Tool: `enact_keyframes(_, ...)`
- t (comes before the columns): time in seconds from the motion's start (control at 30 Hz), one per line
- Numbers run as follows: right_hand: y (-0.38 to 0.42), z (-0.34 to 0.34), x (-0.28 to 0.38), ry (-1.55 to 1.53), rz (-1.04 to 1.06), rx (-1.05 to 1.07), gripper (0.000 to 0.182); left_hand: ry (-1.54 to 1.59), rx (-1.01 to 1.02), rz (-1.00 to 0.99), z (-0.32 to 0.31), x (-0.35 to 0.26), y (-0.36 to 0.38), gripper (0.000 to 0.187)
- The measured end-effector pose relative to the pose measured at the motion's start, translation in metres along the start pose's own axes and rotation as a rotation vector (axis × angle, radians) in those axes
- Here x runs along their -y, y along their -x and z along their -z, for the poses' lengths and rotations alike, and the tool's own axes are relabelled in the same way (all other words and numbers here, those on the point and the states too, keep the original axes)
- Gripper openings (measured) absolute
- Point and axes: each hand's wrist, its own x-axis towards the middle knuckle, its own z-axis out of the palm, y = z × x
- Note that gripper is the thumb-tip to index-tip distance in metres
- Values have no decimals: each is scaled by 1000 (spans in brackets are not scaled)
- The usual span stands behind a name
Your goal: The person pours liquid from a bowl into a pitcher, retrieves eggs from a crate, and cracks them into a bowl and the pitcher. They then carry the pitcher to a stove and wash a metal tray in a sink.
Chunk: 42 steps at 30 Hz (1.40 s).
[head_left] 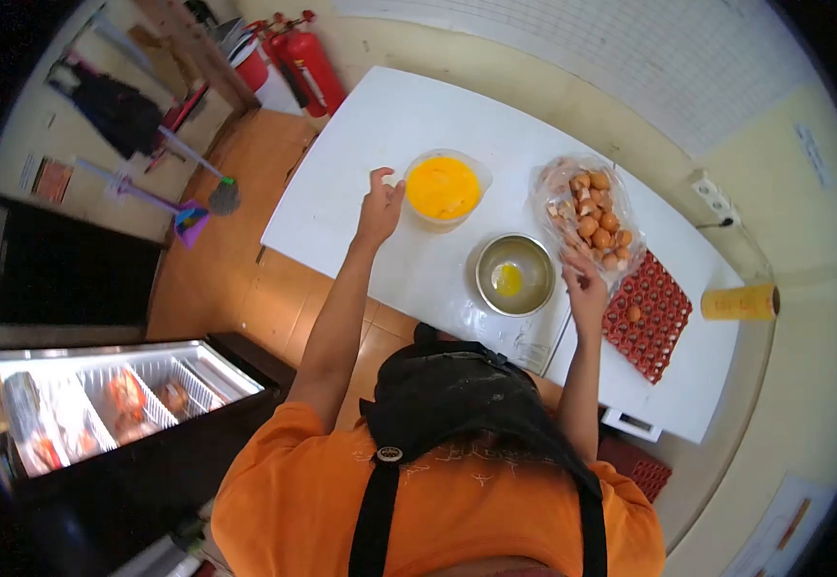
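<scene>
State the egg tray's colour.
Red. The tray shows best in the head view, the only one.

Before me stands a clear bowl [485, 180] of yellow egg [443, 188]. Nearer me, an upright steel bowl [537, 276] holds a little. On my right, a crumpled clear bag [549, 180] holds brown eggshells [588, 227].

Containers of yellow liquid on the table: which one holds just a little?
The metal bowl: only a small yellow pool lies at its bottom. The translucent container near the left hand holds far more.
</scene>
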Motion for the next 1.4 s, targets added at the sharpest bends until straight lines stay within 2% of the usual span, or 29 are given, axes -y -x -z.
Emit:
enact_keyframes(0.07, 14, 3, 7, -112, -142, 144, 26, -33, 6, 75, -3, -2, 14, 39)
enact_keyframes(0.13, 18, 6, 7, -133, -129, 224, 27, 85, -104, 58, -10, 12, 26, 41)
enact_keyframes(0.2, 21, 1, 14, -161, -170, 326, 28, -15, -325, -109, -13, 27, 41, 43)
enact_keyframes(0.27, 26, -9, 19, -257, -161, 442, 29, -18, -417, -116, -6, 47, 74, 44)
enact_keyframes(0.3, 30, -17, 34, -247, -102, 497, 30, -46, -526, -311, -3, 53, 97, 39)
enact_keyframes(0.33, 33, -29, 35, -292, -72, 563, 28, 185, -438, 77, 12, 21, 138, 32)
enact_keyframes(0.37, 38, -33, 47, -300, -137, 689, 26, 148, -444, 31, 19, 18, 177, 28)
enact_keyframes(0.4, 48, -46, 61, -305, -244, 744, 23, 31, -398, 154, 24, 26, 217, 28)
enact_keyframes(0.43, 52, -63, 47, -410, -260, 887, 19, 46, -455, 104, 26, 35, 264, 27)
enact_keyframes(0.5, 73, -97, 40, -434, -244, 1129, 16, -21, -512, 280, 25, 45, 366, 26)
enact_keyframes(0.53, 84, -113, 43, -452, -254, 1244, 13, -123, -535, 448, 27, 45, 420, 27)
enact_keyframes(0.57, 93, -126, 52, -463, -227, 1307, 13, -212, -549, 615, 23, 48, 473, 29)
enact_keyframes(0.6, 110, -138, 61, -430, -129, 1490, 11, -97, -613, 645, 6, 91, 532, 29)
enact_keyframes(0.63, 132, -150, 73, -391, -26, 1675, 9, -42, -695, 799, 11, 55, 579, 28)
enact_keyframes(0.7, 174, -159, 109, -342, 85, 1872, 9, -36, -849, 987, 0, 38, 658, 26)
enact_keyframes(0.73, 194, -156, 123, -279, 176, 2000, 10, -34, -918, 1000, -10, 29, 687, 26)
enact_keyframes(0.77, 214, -160, 124, -204, 250, 2077, 13, 128, -1032, 1043, -16, 24, 713, 26)
enact_keyframes(0.8, 236, -159, 130, -200, 279, 2118, 13, 294, -1132, 1072, -19, 21, 736, 27)
enact_keyframes(0.83, 260, -152, 137, -143, 298, 2211, 14, 301, -1173, 1069, -18, 2, 747, 27)
enact_keyframes(0.9, 303, -141, 155, -45, 298, 2353, 15, 504, -1358, 798, -17, -30, 758, 29)
enact_keyframes(0.93, 323, -144, 154, -30, 315, 2373, 15, 512, -1385, 795, -20, -34, 768, 29)
enact_keyframes(1.0, 362, -160, 139, 20, 236, 2397, 23, 595, -1343, 617, -23, -45, 796, 29)
enact_keyframes(1.03, 380, -172, 126, 20, 233, 2408, 23, 593, -1351, 624, -22, -56, 814, 29)
enact_keyframes(1.1, 408, -206, 83, -56, -668, 2104, 34, 677, -1397, 736, -24, -72, 852, 29)
enact_keyframes(1.17, 431, -232, 37, -126, -876, 1716, 41, 683, -1434, 810, -52, -42, 927, 32)
enact_keyframes(1.23, 384, -306, -100, 295, -731, 1838, 37, 696, -1591, 971, -84, -32, 989, 34)
enact_keyframes(1.27, 374, -314, -120, 544, -518, 1869, 36, 684, -1701, 1082, -93, -39, 1021, 33)
enact_keyframes(1.3, 374, -303, -116, 729, -354, 1873, 35, 689, -1823, 1119, -97, -51, 1047, 31)
enact_keyframes(1.4, 386, -286, -95, 1062, -109, 1920, 33, 764, -2127, 1120, -108, -85, 1116, 25)
